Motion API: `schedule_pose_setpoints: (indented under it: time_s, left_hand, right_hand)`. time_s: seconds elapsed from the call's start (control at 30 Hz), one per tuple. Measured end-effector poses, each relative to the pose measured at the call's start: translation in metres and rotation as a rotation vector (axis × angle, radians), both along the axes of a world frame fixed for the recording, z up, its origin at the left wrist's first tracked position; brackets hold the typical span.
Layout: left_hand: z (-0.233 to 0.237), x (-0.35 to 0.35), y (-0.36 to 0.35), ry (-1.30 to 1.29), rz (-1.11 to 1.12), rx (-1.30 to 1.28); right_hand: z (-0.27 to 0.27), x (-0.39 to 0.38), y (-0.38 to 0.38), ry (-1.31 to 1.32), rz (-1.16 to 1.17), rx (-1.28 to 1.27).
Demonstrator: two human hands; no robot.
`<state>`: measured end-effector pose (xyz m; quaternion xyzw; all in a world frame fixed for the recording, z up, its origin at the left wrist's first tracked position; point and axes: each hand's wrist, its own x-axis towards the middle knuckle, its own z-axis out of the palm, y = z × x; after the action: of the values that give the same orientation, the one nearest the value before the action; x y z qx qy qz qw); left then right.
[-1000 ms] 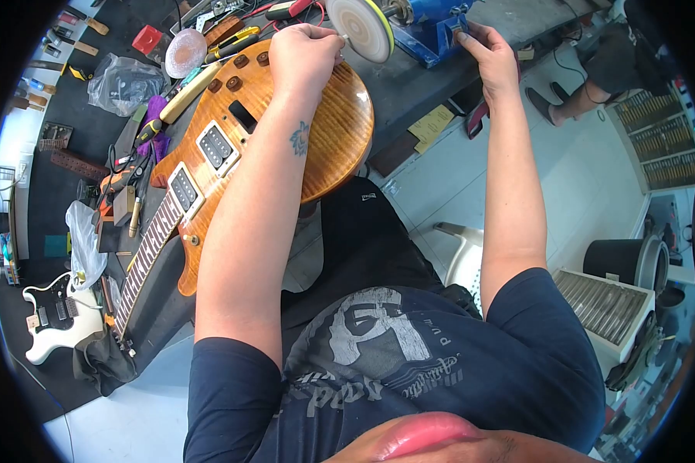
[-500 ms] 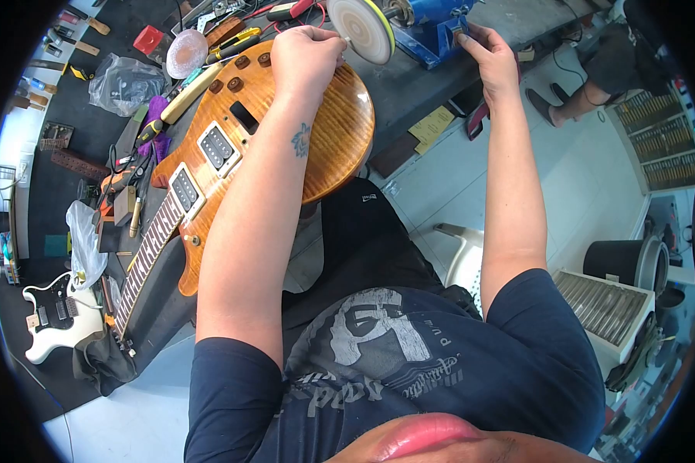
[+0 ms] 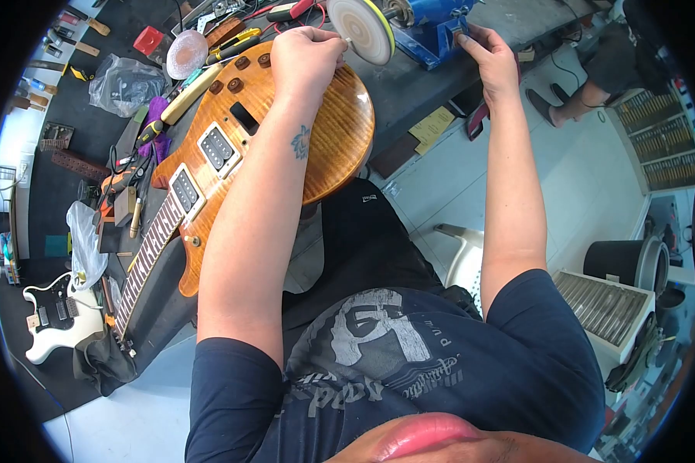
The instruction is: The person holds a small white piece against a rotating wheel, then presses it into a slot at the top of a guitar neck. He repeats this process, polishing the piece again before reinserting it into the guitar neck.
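At a workbench point(image 3: 409, 85), a person's left hand point(image 3: 305, 55) pinches a small white piece point(image 3: 347, 38), possibly a guitar part, against a sanding disc point(image 3: 361, 27). The right hand point(image 3: 486, 50) clasps the blue bench motor point(image 3: 432, 23). A snag could flick the piece onto the flame-top electric guitar point(image 3: 340, 123) beneath.

One head-worn view, facing forward and steeply down, close over the workbench point(image 3: 398, 85), fisheye-rounded edges

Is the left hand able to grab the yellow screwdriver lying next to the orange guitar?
Probably yes. The yellow screwdriver lies just beside the left hand with nothing between them, but that hand is pinching a small white piece against the buffing wheel, so it isn't free.
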<state>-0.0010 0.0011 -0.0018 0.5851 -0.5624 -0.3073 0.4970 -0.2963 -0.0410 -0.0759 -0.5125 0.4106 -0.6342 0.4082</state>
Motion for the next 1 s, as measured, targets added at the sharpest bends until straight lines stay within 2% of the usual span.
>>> schedule_pose_setpoints:
  time_s: [0.47, 0.77, 0.9, 1.0]
  left_hand:
    - [-0.001, 0.001, 0.0, -0.04, -0.001, 0.004]
    - [0.004, -0.001, 0.009, -0.168, -0.033, -0.021]
    - [0.024, 0.007, 0.026, -0.036, -0.027, 0.051]
    - [0.055, 0.026, 0.066, 0.12, -0.098, -0.039]
  right_hand:
    - [-0.002, -0.001, -0.002, -0.008, 0.007, -0.002]
    - [0.001, -0.003, -0.003, 0.013, 0.002, 0.004]
    - [0.0, -0.004, -0.001, 0.101, -0.005, -0.016]
    - [-0.007, -0.004, -0.006, 0.177, -0.019, -0.1]
